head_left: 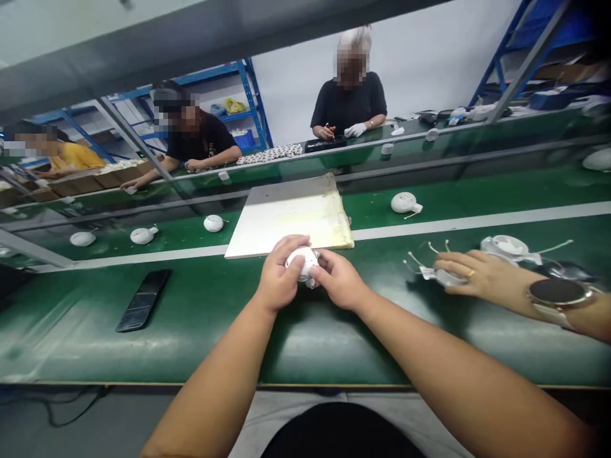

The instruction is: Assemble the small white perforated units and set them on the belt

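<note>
"What's at the left end of the bench?"

"Past its far edge, a person in a yellow top. On the bench, beyond the pale strip, sit two white round units, well apart. Nearer the front edge, a long dark case lies at a slant."

"And moving right?"

"Another person, in a dark top, leans at the far side. Then a third round unit beyond the strip, and next a white board lying flat across it, its right edge yellowed and ragged."

"Where are the wearer's hands?"

"Just in front of the board's near edge. The left hand curls around a white round device, thumb on top; its grip pinches the device from the left."

"The right hand?"

"Its grip pinches the same device on the right, thumb towards the wearer. The device is between both hands, over the bench's front half."

"Further right?"

"A fourth round unit beyond the strip. Then, coming in from the right edge, a co-worker's hand with a ring and watch, over a white part with thin leads. Just behind it lies an opened white casing."
</note>
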Demonstrator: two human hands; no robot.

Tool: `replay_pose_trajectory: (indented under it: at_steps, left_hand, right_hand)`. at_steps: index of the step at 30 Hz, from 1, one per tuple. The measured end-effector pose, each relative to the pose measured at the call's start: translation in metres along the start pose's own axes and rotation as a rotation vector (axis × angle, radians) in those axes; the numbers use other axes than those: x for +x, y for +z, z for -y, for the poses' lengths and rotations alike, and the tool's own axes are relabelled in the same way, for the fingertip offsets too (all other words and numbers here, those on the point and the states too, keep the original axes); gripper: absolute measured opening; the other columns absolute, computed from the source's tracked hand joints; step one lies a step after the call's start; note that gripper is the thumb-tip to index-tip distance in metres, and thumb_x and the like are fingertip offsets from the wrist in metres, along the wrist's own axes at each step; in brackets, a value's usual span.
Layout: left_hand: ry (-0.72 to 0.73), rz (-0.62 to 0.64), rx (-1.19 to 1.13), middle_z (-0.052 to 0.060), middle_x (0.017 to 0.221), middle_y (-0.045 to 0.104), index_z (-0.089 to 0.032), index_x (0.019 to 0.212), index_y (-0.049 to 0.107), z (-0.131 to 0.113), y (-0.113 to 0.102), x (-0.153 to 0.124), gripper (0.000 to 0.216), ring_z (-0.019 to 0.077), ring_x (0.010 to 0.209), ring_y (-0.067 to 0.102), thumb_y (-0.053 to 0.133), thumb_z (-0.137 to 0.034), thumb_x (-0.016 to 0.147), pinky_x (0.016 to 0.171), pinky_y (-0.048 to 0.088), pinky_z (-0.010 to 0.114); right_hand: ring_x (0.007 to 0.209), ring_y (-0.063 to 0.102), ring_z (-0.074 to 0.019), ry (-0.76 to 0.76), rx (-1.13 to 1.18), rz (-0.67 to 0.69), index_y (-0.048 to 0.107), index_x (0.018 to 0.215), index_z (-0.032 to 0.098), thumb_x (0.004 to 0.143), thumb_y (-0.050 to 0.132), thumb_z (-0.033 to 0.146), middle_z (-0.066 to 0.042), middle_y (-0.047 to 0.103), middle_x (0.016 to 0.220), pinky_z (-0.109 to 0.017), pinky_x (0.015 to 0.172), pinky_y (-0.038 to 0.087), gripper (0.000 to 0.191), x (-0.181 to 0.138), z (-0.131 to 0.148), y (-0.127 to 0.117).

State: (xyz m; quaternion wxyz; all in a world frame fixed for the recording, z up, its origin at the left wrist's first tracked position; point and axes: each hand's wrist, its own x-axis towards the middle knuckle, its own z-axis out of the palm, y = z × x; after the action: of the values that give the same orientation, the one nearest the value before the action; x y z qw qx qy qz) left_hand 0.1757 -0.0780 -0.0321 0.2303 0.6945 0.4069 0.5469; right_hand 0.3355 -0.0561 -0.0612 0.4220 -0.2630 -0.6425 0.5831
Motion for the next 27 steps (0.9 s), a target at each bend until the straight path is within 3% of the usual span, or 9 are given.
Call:
replay_pose_trajectory:
  at_steps: [3,7,10,13,17,22,27]
  left_hand:
    - [-0.040,-0.009,-0.135,0.011,0.103,0.070,-0.017,0.097,0.073,0.002,-0.001,-0.001,0.033,0.0233,0.100,0.065,0.054,-0.044,0.095,0.092,0.050,0.038]
    - [-0.289,-0.070,-0.467,0.010,0.102,0.073,-0.017,0.099,0.073,0.000,0.007,-0.005,0.032,0.0227,0.090,0.069,0.055,-0.042,0.094,0.080,0.055,0.035]
    - [-0.379,-0.025,-0.595,0.008,0.102,0.075,-0.018,0.102,0.073,-0.004,0.018,-0.008,0.030,0.0225,0.089,0.070,0.055,-0.041,0.094,0.081,0.056,0.036]
    - [-0.351,0.020,-0.527,0.007,0.102,0.075,-0.019,0.099,0.074,-0.007,0.027,-0.011,0.036,0.0217,0.090,0.069,0.050,-0.045,0.098,0.082,0.055,0.035]
    - [-0.205,-0.012,-0.378,0.007,0.102,0.072,-0.021,0.092,0.073,-0.014,0.034,-0.017,0.044,0.0216,0.100,0.066,0.040,-0.046,0.102,0.094,0.051,0.037]
    - [-0.209,-0.037,-0.266,0.007,0.098,0.069,-0.022,0.085,0.070,-0.020,0.041,-0.023,0.043,0.0223,0.099,0.065,0.040,-0.047,0.102,0.092,0.051,0.039]
    - [-0.202,-0.016,-0.272,0.006,0.095,0.069,-0.021,0.084,0.069,-0.015,0.040,-0.017,0.042,0.0212,0.093,0.065,0.042,-0.049,0.101,0.089,0.051,0.037]
  right_hand:
    - [0.068,0.063,-0.0161,0.033,0.009,-0.044,0.061,0.099,0.016,0.090,0.056,0.059,-0.005,0.066,0.082,-0.028,0.062,0.052,0.044,0.000,0.002,-0.004]
    - [0.087,0.065,-0.0174,-0.101,0.111,-0.324,0.059,0.104,0.020,0.095,0.043,0.063,-0.009,0.064,0.111,-0.030,0.072,0.055,0.047,0.004,0.004,-0.008]
    - [0.103,0.064,-0.0204,-0.167,0.065,-0.350,0.055,0.115,0.022,0.094,0.045,0.064,-0.010,0.061,0.123,-0.035,0.086,0.055,0.047,0.004,0.003,0.001]
    - [0.116,0.061,-0.0231,-0.178,-0.023,-0.367,0.049,0.124,0.022,0.095,0.036,0.067,-0.012,0.062,0.124,-0.039,0.097,0.052,0.054,0.002,0.001,0.013]
    - [0.116,0.062,-0.0229,-0.137,0.026,-0.343,0.043,0.129,0.022,0.097,0.020,0.066,-0.014,0.062,0.123,-0.039,0.097,0.053,0.059,-0.004,0.004,0.022]
    - [0.115,0.061,-0.0221,-0.138,0.078,-0.404,0.044,0.131,0.023,0.099,0.024,0.063,-0.011,0.061,0.120,-0.038,0.099,0.052,0.055,-0.012,0.010,0.028]
    - [0.117,0.060,-0.0220,-0.104,-0.061,-0.465,0.045,0.131,0.022,0.100,0.023,0.063,-0.012,0.058,0.126,-0.038,0.101,0.049,0.056,-0.008,0.004,0.025]
